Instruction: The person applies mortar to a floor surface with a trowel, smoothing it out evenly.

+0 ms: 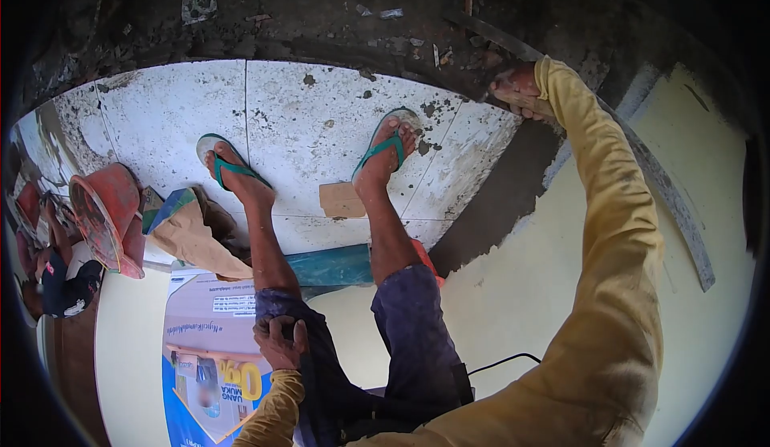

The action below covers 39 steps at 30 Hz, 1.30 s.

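My right hand (517,92), at the end of a mud-marked yellow sleeve, is low by the edge of the white tiles. Its fingers are closed around a pale, wood-like piece (539,105), mostly covered by the hand. Just beyond it, a long grey straightedge bar (670,194) runs from the dark ground, behind my forearm, across the cream wall. My left hand (281,343) rests against my dark trouser leg near the knee, fingers loosely bent and apart, holding nothing. Both my feet, in green-strapped flip-flops (385,146), stand on the dirty white tiles (305,110).
Wet grey mortar (505,194) covers a strip along the wall's foot. A cardboard piece (342,201) lies between my feet. To the left are a paper sack (192,234), a red bucket (108,206) and a person (68,278). A printed banner (212,351) stands behind my legs.
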### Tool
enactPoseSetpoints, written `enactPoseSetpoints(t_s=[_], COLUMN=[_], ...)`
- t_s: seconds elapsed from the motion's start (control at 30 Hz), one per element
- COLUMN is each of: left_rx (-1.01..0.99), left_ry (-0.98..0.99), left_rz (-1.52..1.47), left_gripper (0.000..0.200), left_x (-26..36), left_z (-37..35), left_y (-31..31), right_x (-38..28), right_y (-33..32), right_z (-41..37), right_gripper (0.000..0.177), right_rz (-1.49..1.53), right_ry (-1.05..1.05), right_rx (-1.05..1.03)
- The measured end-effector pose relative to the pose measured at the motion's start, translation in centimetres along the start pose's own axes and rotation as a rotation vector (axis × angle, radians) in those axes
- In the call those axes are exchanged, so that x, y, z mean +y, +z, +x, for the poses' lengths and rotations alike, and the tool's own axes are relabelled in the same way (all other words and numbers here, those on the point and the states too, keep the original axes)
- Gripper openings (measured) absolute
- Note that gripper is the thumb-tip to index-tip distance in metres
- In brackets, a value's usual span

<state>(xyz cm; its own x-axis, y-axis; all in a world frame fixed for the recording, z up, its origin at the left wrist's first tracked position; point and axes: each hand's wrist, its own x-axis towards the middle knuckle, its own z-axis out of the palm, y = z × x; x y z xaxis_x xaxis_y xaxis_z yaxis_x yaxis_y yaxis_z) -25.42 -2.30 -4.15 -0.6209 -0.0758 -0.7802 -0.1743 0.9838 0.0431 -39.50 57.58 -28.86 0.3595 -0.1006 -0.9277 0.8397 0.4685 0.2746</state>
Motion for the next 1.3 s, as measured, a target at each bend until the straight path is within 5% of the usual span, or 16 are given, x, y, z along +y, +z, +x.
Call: enactPoseSetpoints(t_s=[0.13,0.33,0.47,0.63,0.73,0.87,1.0,1.1,1.23,1.3], left_rx=[-0.033,-0.035,-0.019,0.009,0.025,0.023,-0.061,-0.038,-0.033,-0.047], left_ry=[-0.023,-0.001,-0.014,0.029,0.047,0.066,-0.027,-0.038,-0.039,-0.052], left_rz=[-0.012,0.011,-0.035,-0.011,0.018,0.045,-0.009,0.023,0.018,0.011], left_gripper=[0.027,0.027,0.026,0.028,0.027,0.026,0.028,0.028,0.028,0.028], left_x=[0.0,-0.8,0.0,-0.3,-0.3,-0.3,-0.3,-0.1,-0.3,-0.2], left_z=[0.0,-0.3,0.1,0.1,0.2,0.1,-0.1,-0.1,-0.1,0.0], left_y=[-0.3,0.1,-0.2,0.1,0.2,0.4,0.1,0.2,0.2,0.0], right_x=[-1.4,-9.0,-7.6,-8.0,-5.1,-4.4,-0.9,-3.0,-1.4,0.4], right_y=[-0.1,2.5,2.4,2.9,1.6,2.8,-0.8,1.1,2.7,2.3], right_z=[5.6,11.5,19.1,11.8,11.2,10.5,18.9,4.1,-0.3,1.9], right_gripper=[0.036,0.028,0.023,0.024,0.038,0.039,0.068,0.072,0.072,0.071], right_rz=[0.013,-0.174,0.073,-0.147,-0.289,-0.178,-0.291,-0.170,-0.211,0.126], right_ry=[-0.108,0.096,0.049,0.140,0.013,0.108,-0.035,0.052,-0.184,-0.337], right_rx=[0.050,0.140,0.203,0.064,-0.041,0.113,-0.038,-0.020,0.171,0.099])
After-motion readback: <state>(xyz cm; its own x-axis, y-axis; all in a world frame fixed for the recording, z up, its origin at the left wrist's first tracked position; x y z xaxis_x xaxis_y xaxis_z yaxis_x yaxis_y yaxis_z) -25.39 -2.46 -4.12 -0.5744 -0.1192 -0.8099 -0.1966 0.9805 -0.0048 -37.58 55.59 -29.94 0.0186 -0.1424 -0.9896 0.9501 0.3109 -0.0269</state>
